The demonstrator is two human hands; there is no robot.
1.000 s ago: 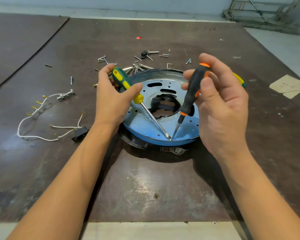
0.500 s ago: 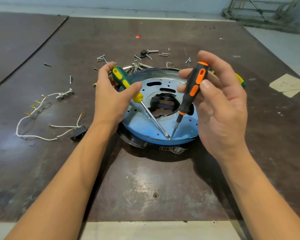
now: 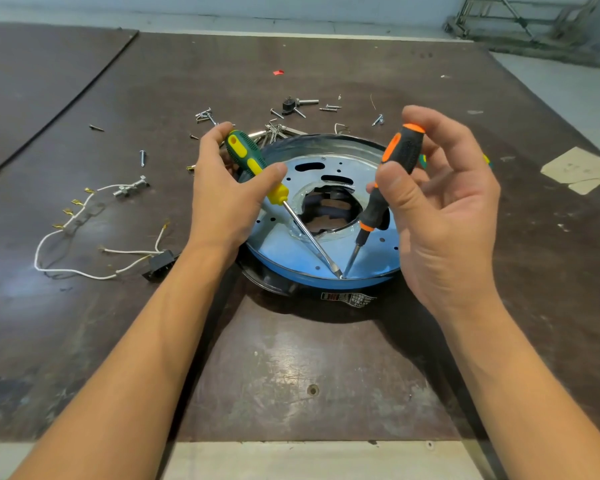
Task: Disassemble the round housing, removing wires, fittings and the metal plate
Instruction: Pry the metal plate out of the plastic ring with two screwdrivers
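Got a green-and-yellow-handled flathead screwdriver [image 3: 253,164] gripped in the left hand [image 3: 222,199], fingers curled round the handle and thumb pressed on its side. Same deal opposite: pinching a black-and-orange-handled screwdriver [image 3: 397,157] in the right hand [image 3: 444,216], thumb on the front, fingertips behind, high up on the handle.

Slanting both shafts down and inward from the grips, with the tips meeting right at the near rim of the shiny blue-tinted round metal plate [image 3: 284,251]. Sitting below and between the two grips, on top of the round black housing [image 3: 274,285], with a big jagged hole in the middle just past the shafts. Can't tell if the tips are wedged under that rim or just touching it.

Off to the left of the left grip, well apart: white wires with brass terminals [image 3: 66,271], ending at a small black connector block [image 3: 160,263] near the left forearm. Beyond both grips, a scatter of loose silver screws [image 3: 205,116] on the dark brown tabletop [image 3: 291,358]. Peeking out behind the right hand, a bit of another yellow-and-green tool [image 3: 487,159], mostly hidden. Way out right of the right grip, a couple of beige paper scraps [image 3: 575,168].
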